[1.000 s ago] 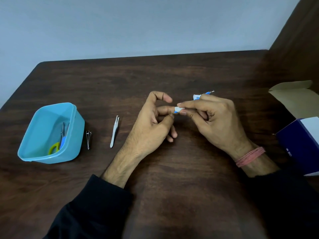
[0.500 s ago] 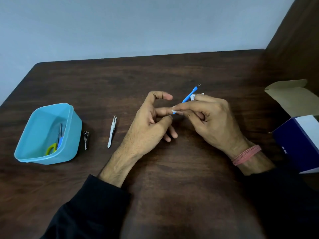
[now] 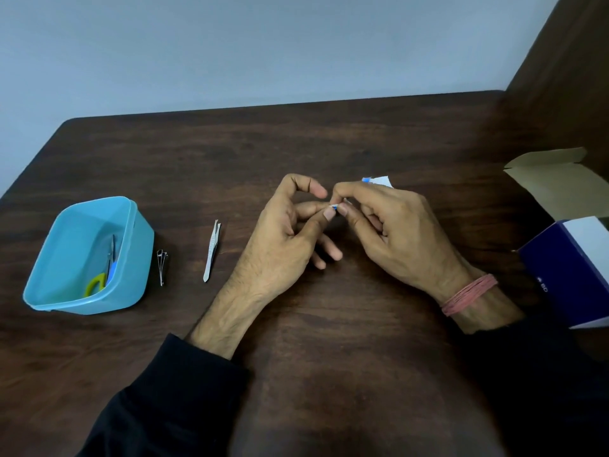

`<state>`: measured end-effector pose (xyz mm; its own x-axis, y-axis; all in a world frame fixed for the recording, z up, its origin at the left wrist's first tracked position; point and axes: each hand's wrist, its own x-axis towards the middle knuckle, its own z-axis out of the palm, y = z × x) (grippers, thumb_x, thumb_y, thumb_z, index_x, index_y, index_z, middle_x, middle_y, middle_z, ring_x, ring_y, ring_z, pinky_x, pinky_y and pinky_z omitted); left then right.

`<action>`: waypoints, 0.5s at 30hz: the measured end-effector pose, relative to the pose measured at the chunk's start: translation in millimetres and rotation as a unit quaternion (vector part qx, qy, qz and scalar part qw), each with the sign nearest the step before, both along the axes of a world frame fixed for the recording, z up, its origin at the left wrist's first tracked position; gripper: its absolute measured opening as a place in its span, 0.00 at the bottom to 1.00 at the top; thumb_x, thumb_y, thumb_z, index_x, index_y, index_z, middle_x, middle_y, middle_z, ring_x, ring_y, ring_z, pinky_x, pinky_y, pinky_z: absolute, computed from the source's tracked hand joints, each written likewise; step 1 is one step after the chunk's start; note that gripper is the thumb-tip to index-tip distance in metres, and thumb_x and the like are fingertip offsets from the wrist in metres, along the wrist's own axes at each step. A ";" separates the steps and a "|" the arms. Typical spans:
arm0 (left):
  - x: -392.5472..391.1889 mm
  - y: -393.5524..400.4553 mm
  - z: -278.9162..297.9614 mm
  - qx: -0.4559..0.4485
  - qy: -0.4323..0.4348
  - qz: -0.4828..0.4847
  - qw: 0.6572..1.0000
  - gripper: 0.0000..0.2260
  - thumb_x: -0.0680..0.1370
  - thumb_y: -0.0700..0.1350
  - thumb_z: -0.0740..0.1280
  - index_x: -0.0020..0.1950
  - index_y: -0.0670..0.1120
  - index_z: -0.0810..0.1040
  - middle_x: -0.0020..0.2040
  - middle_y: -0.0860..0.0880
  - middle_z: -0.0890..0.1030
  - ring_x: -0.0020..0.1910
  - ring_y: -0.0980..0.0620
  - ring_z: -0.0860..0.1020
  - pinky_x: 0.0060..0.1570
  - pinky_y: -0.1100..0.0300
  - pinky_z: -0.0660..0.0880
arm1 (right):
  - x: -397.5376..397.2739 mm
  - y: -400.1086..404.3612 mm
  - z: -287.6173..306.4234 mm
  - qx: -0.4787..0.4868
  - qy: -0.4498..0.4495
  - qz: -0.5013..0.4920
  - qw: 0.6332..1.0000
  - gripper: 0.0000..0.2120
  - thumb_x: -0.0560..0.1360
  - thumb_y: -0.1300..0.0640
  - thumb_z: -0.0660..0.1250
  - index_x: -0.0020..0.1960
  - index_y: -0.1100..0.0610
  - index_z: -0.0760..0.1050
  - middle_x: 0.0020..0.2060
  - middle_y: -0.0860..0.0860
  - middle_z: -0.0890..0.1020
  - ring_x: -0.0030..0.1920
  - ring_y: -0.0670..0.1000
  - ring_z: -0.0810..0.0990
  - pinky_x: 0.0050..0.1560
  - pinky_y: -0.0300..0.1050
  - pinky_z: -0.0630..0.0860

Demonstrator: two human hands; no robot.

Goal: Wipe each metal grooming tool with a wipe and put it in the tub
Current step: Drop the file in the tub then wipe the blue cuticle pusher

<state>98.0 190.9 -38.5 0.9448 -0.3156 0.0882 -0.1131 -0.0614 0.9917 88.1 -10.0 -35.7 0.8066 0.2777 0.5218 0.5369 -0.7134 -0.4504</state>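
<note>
Since half a second ago the blue-handled tool [image 3: 333,207] has slid into the right hand [image 3: 398,232], its metal tip now hidden in the white wipe [image 3: 379,181]. Left hand [image 3: 283,239] pinches its near end. Tweezers [image 3: 211,250] and clipper [image 3: 161,265] lie on the counter [image 3: 329,324] beside the tub [image 3: 135,225].
</note>
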 end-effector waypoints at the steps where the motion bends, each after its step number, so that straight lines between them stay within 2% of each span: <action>1: 0.1 0.4 -0.2 -0.002 -0.002 0.000 1.000 0.09 0.89 0.40 0.67 0.62 0.51 0.69 0.54 0.45 0.91 0.34 0.47 0.87 0.29 0.57 0.81 | 0.4 -0.4 0.0 0.003 0.001 0.003 1.000 0.06 0.87 0.59 0.70 0.61 0.53 0.84 0.37 0.33 0.72 0.39 0.35 0.73 0.45 0.40 0.70; 3: 0.0 0.9 -0.2 -0.008 -0.008 0.002 1.000 0.09 0.88 0.40 0.68 0.62 0.50 0.70 0.54 0.45 0.91 0.35 0.46 0.87 0.29 0.56 0.81 | 1.9 -1.9 -0.2 0.009 -0.006 0.004 1.000 0.07 0.87 0.60 0.70 0.62 0.54 0.85 0.40 0.36 0.72 0.39 0.35 0.73 0.45 0.39 0.71; 7: -0.4 1.2 0.0 -0.013 -0.024 0.000 1.000 0.10 0.88 0.39 0.69 0.63 0.50 0.71 0.53 0.45 0.91 0.35 0.46 0.87 0.29 0.56 0.82 | 4.0 -3.1 -1.4 0.015 -0.038 0.005 0.999 0.10 0.87 0.58 0.70 0.65 0.52 0.87 0.37 0.38 0.66 0.37 0.44 0.69 0.39 0.50 0.75; 10: -0.7 1.4 0.8 -0.014 -0.032 -0.003 0.999 0.10 0.88 0.39 0.69 0.65 0.49 0.72 0.54 0.45 0.91 0.35 0.46 0.87 0.29 0.56 0.82 | 5.1 -3.9 -3.2 0.023 -0.055 -0.003 0.998 0.10 0.87 0.58 0.70 0.66 0.52 0.87 0.38 0.41 0.66 0.35 0.48 0.70 0.38 0.54 0.75; 12: -1.3 1.5 2.4 -0.010 -0.039 -0.009 0.999 0.10 0.88 0.40 0.69 0.68 0.48 0.74 0.55 0.47 0.91 0.35 0.46 0.87 0.30 0.54 0.82 | 4.3 -3.7 -2.3 0.040 -0.065 -0.011 0.997 0.10 0.87 0.60 0.71 0.64 0.53 0.88 0.38 0.44 0.68 0.35 0.50 0.70 0.38 0.52 0.75; 15: -2.4 1.5 3.8 0.012 -0.049 -0.007 0.999 0.15 0.87 0.42 0.70 0.74 0.49 0.76 0.55 0.48 0.90 0.33 0.47 0.84 0.30 0.53 0.83 | 3.1 -4.8 1.1 0.101 -0.050 -0.011 0.994 0.07 0.85 0.62 0.73 0.59 0.56 0.89 0.35 0.44 0.68 0.34 0.48 0.70 0.40 0.44 0.71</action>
